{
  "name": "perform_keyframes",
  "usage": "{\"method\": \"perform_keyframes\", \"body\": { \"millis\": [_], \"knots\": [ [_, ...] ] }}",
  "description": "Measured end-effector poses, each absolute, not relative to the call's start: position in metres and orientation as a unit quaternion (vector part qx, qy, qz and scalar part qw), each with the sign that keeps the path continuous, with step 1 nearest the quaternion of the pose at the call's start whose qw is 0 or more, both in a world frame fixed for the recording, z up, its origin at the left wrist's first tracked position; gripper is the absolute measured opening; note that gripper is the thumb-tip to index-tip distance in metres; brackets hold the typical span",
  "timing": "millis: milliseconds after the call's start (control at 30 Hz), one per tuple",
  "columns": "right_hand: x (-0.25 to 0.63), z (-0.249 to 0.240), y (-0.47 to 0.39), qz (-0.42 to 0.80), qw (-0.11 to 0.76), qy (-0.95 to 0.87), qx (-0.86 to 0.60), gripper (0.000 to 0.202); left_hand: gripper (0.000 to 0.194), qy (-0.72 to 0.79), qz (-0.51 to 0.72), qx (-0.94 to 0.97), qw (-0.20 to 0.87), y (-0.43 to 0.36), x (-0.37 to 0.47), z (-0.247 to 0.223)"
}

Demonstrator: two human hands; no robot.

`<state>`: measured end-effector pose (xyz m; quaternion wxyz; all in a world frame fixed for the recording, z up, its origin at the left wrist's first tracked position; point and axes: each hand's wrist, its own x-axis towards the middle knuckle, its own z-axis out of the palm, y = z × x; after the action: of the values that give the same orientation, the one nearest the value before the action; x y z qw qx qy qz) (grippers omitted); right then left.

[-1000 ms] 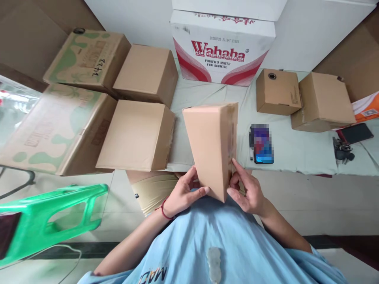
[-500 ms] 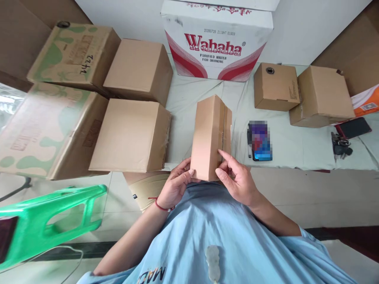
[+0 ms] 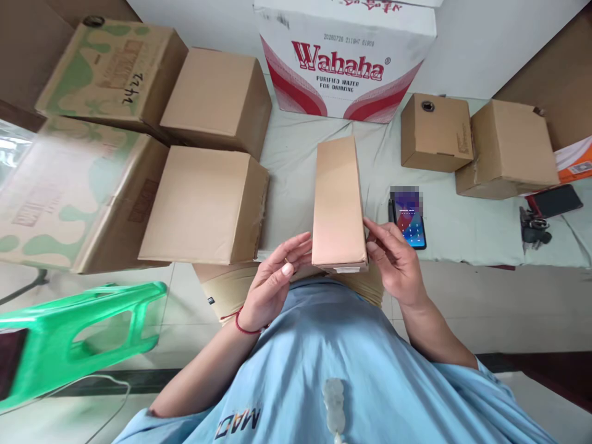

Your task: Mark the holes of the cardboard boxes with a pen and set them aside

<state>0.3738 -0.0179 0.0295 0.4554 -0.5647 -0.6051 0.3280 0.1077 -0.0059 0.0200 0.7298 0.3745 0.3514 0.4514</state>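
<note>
A long narrow cardboard box (image 3: 340,203) stands on the table's pale green cloth at the front edge, its plain brown top facing up. A strip of clear tape shows at its near end. My left hand (image 3: 280,271) is beside the box's near left corner, fingers stretched out and thumb apart, not gripping it. At the opposite side, my right hand (image 3: 395,262) has its index finger and thumb against or very close to the box's right face. The other right fingers are partly hidden behind the palm.
Several cardboard boxes (image 3: 197,203) stand at the left. A white Wahaha carton (image 3: 346,61) is behind. At right lie a lit phone (image 3: 409,225), keys (image 3: 534,228), a dark phone-like device (image 3: 561,201) and two brown boxes (image 3: 437,132). A green stool (image 3: 139,327) stands below left.
The cardboard box has turned so its plain face is up and its seam side is out of sight. My left hand has let go of it; my right hand has moved right.
</note>
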Motion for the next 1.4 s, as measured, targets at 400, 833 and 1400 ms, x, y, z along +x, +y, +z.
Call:
{"method": "perform_keyframes", "body": {
  "millis": [400, 833, 1400],
  "knots": [
    [0.377, 0.051, -0.003, 0.331, 0.485, -0.610, -0.533, 0.042, 0.064, 0.328, 0.496, 0.398, 0.699, 0.001, 0.115, 0.038],
    [0.378, 0.049, -0.012, 0.264, 0.477, -0.656, -0.522, 0.040, 0.070, 0.333, 0.442, 0.343, 0.759, -0.004, 0.114, 0.049],
    [0.382, -0.008, -0.033, 0.349, 0.464, -0.521, -0.626, 0.032, 0.088, 0.547, 0.369, 0.306, 0.686, -0.008, 0.119, 0.008]
  ]
}}
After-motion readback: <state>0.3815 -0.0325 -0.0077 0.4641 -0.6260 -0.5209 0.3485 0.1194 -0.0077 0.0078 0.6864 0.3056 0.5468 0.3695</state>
